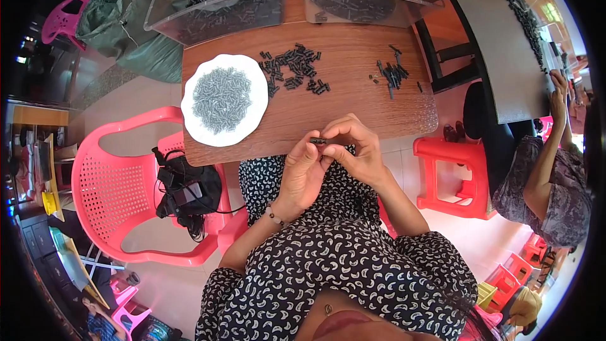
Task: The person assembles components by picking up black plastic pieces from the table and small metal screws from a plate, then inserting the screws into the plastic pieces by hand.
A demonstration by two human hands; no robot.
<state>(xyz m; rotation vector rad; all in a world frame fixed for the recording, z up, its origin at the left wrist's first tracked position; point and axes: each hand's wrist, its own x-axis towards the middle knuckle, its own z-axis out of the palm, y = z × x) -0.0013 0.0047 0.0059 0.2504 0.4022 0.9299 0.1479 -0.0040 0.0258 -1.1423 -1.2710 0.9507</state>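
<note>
In front of my chest, at the table's near edge, both hands meet around a small black cylindrical piece [317, 141]. My left hand [298, 177] pinches one end between thumb and fingertips. From the other side, my right hand [361, 153] grips it with thumb and index finger. The fingers hide part of the piece, so its exact kind does not show. Beyond my hands lies a loose pile of short black pieces [293, 66]. To the left, a white scalloped plate [259, 98] carries a heap of small clear-grey pieces [222, 101]. Longer black pieces [394, 74] are scattered at the right.
Two clear plastic bins [221, 22] [353, 6] of black pieces stand at the table's [341, 88] far edge. A pink chair [113, 183] with a black bag [189, 183] is at the left. A red stool [454, 177] and another person [543, 177] are at the right.
</note>
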